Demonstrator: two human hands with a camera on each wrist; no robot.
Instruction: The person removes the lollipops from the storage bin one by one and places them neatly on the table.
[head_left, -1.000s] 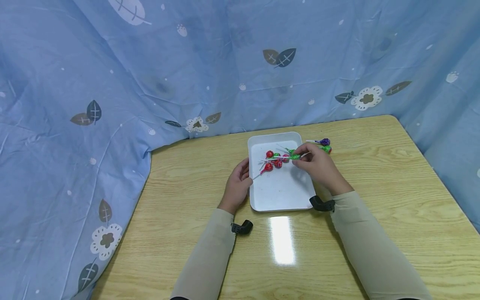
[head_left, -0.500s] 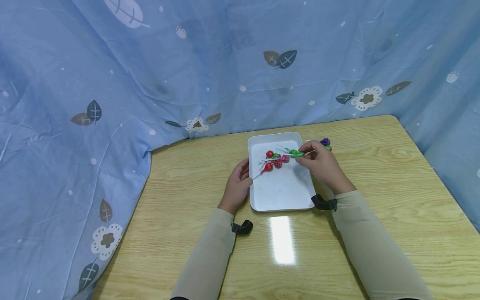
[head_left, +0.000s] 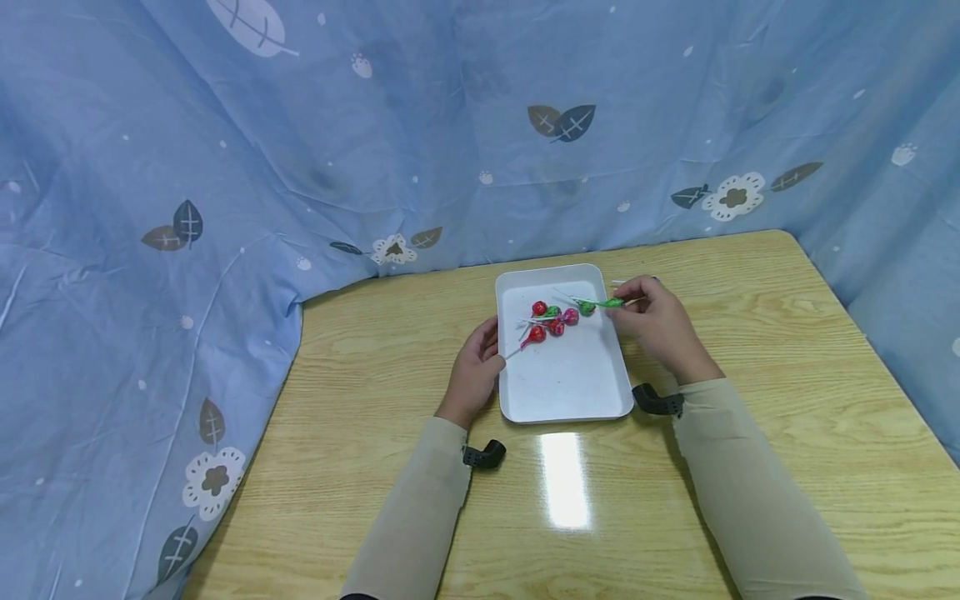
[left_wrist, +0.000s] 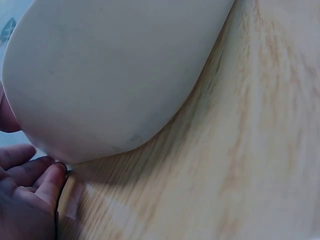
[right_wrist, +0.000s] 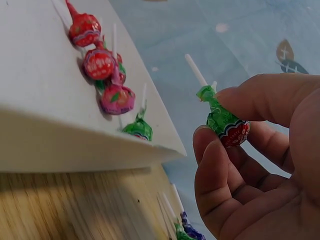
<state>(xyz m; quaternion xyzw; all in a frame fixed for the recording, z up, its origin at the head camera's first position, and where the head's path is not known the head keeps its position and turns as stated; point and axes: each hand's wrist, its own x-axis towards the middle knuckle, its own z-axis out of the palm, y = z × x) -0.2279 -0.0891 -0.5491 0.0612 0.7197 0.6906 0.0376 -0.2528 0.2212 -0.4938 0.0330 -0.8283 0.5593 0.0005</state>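
Note:
A white tray [head_left: 564, 375] lies on the wooden table with several wrapped lollipops inside. My left hand [head_left: 474, 368] grips the tray's left rim, and in the left wrist view its fingertips [left_wrist: 56, 172] press at the edge. My right hand [head_left: 663, 321] pinches a green lollipop [right_wrist: 225, 120] between thumb and fingers, over the tray's right rim in the head view. Its white stick points up and away. Within the tray are a red lollipop [head_left: 536, 334], a pink lollipop [right_wrist: 117, 100] and another green lollipop [head_left: 587, 307].
Beyond the tray's right side, a purple lollipop [right_wrist: 190, 227] and a green-wrapped lollipop [right_wrist: 181, 233] lie on the table [head_left: 765, 358], mostly hidden behind my right hand in the head view. A blue patterned curtain [head_left: 450, 125] hangs along the table's back edge.
My right hand has moved right with the green lollipop, from above the pile to the tray's right rim. The left hand and the tray have stayed in place.

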